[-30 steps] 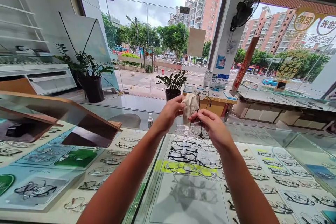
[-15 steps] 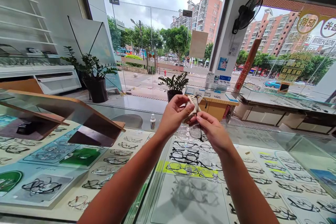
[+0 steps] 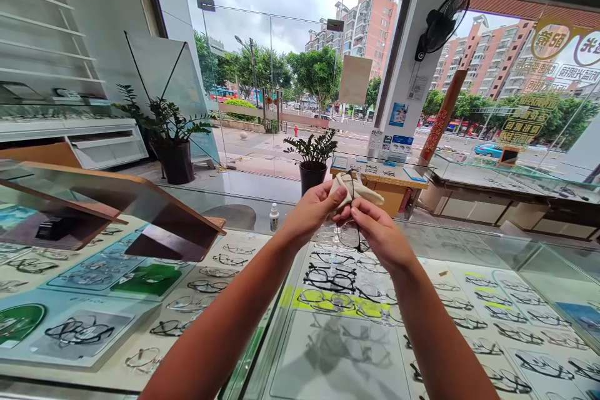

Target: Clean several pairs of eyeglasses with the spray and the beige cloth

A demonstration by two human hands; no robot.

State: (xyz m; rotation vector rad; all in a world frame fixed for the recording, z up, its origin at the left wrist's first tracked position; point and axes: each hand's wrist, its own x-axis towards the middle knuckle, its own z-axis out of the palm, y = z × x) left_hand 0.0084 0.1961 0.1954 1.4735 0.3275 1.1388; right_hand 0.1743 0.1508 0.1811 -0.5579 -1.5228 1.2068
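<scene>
a small white plastic bottle (image 3: 274,219) stands left of the left hand (image 3: 320,203), a black-potted leafy plant (image 3: 312,159) beyond. above a glass counter (image 3: 300,362) of wire-rimmed spectacles (image 3: 330,276), that hand pinches creased cream cloth (image 3: 364,190) around one end of thin dark-framed eyeglasses (image 3: 349,235); the right hand (image 3: 379,225) grips their frame, seemingly at the bridge.

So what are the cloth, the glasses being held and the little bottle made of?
The cloth looks like soft, matte fabric: it bends into folds. The glasses have a thin dark frame, maybe metal or plastic, too small to tell, and see-through lenses, perhaps plastic or glass. The bottle is probably smooth plastic, judging by its pale body and narrow top.
</scene>
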